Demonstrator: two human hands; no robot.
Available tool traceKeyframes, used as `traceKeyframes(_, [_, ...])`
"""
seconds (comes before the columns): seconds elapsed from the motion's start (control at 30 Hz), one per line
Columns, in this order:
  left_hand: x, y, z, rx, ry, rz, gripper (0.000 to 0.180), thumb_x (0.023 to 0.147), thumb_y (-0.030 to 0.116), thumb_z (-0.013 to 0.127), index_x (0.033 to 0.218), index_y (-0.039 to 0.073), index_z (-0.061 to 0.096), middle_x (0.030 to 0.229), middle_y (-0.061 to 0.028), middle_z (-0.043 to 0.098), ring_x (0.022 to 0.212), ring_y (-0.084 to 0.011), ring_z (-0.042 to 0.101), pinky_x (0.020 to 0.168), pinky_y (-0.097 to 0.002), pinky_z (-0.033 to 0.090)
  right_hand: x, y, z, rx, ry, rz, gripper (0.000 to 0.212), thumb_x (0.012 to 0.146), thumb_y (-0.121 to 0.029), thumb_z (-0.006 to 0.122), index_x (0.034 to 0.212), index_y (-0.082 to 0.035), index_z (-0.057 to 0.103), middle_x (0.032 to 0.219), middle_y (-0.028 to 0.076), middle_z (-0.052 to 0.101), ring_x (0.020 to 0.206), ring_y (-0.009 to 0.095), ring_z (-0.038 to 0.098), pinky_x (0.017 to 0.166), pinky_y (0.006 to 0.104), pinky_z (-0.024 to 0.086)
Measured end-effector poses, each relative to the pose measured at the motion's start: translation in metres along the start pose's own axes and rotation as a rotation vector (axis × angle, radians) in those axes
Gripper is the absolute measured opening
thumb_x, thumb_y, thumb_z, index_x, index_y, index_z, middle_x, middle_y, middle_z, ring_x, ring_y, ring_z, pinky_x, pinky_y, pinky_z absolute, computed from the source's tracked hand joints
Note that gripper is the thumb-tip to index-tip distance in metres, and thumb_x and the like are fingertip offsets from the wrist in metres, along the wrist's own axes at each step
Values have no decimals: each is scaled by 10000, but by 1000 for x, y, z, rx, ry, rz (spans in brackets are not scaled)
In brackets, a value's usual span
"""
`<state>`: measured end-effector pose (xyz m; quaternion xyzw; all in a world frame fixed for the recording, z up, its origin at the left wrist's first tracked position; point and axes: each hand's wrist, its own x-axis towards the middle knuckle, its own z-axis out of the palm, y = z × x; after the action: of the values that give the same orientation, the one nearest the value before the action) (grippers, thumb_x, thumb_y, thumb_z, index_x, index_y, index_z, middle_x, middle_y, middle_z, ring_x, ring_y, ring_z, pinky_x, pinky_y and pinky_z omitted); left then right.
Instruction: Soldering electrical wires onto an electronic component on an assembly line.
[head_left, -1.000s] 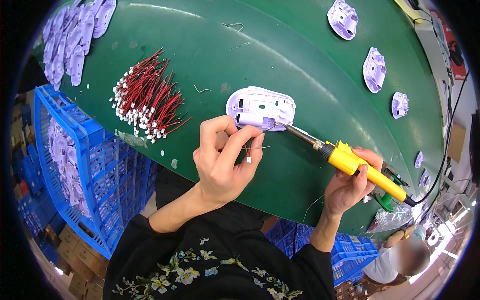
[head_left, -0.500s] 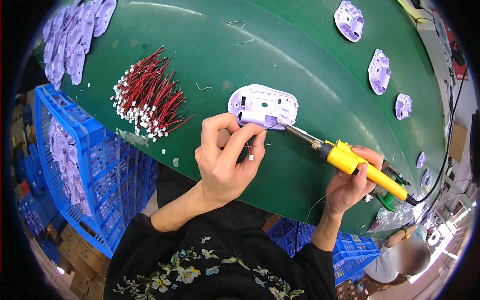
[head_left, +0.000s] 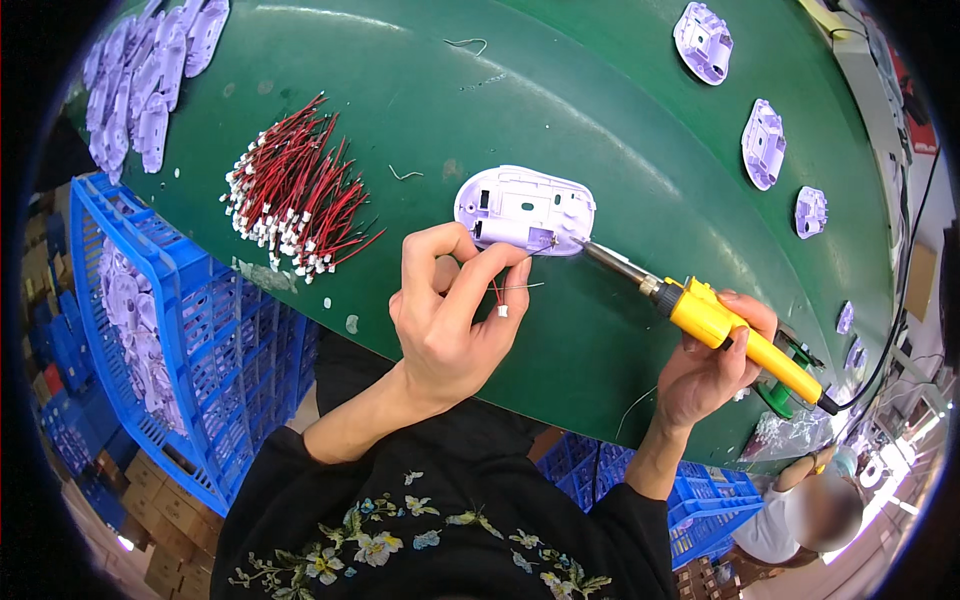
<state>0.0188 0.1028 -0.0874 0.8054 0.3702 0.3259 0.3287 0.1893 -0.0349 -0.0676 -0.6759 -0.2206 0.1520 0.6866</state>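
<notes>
A light purple plastic shell lies on the green table, its inner ribs and slots facing up. My left hand is closed at its near edge, fingertips pinching a thin wire lead; a small white connector hangs from red wire below them. The dark end of the wire reaches the small metal contact at the shell's near right. My right hand grips a yellow soldering iron. Its tip is close to the shell's near right edge, apart from the contact; whether it touches the plastic I cannot tell.
Red wire leads with white connectors lie heaped at the left. More purple shells are stacked far left, and several lie along the right. A blue crate holds shells. A green stand-like object and a person are at right.
The soldering iron tip has drawn off the contact, moving right with my right hand. My left hand stays in place, still pinching the wire.
</notes>
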Motion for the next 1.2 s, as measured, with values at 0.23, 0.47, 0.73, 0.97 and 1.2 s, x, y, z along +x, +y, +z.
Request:
traceKeyframes(0.23, [0,-5,4,-10,77,17,230,687,-35,769,887,42,686,922,-45,449,468,-65,413,415,-261,320,5,-5,-2,50,-11,50,324,917,-266,553,1041,33,531,958,152,584,844,202,602,768,292,517])
traceKeyframes(0.47, [0,3,-8,22,-17,29,337,704,-76,790,1015,-4,683,962,-73,431,592,-90,512,475,-242,380,5,-4,-6,56,80,-16,321,919,-268,550,1030,32,534,992,152,561,919,210,588,847,328,511])
traceKeyframes(0.73, [-6,12,-33,130,-22,123,381,652,5,850,1008,44,721,888,-35,479,456,-47,387,404,-258,285,2,-15,-7,80,49,-33,323,916,-268,551,1022,37,545,967,140,562,791,168,574,670,248,485])
traceKeyframes(0.97, [-8,33,-41,93,-131,181,416,602,44,881,986,43,721,730,-41,591,561,-149,547,477,-259,409,2,-21,-3,48,116,-100,320,908,-279,571,1020,20,567,957,132,573,633,104,515,526,189,387])
traceKeyframes(1.2, [4,40,-38,156,-255,213,200,717,-33,753,896,44,706,698,-72,622,525,-185,593,469,-293,442,0,-27,-4,81,107,-99,299,902,-260,584,1018,15,573,956,129,581,634,92,508,511,182,371])
